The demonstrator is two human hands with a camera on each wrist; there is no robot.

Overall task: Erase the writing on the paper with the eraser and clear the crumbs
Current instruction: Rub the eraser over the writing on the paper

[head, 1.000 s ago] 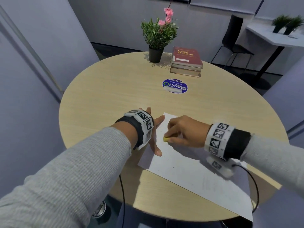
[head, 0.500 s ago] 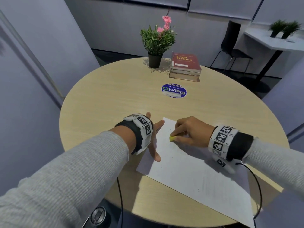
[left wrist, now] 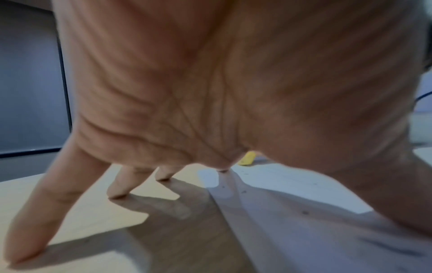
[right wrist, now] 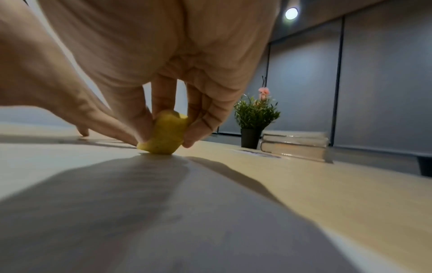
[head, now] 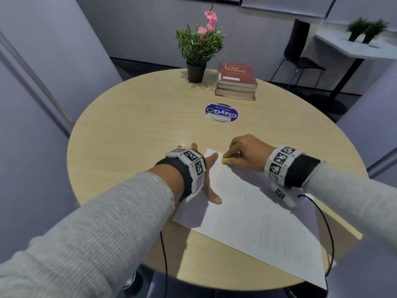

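"Legal Writing" can be read on the top red book; "ClayGO" is printed upside down on the blue sticker.

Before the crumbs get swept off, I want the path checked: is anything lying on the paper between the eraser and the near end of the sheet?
Nothing visible blocks it. The eraser sits at the paper's far corner in the right hand's grip; the left hand presses the sheet's left edge, aside from the open stretch.
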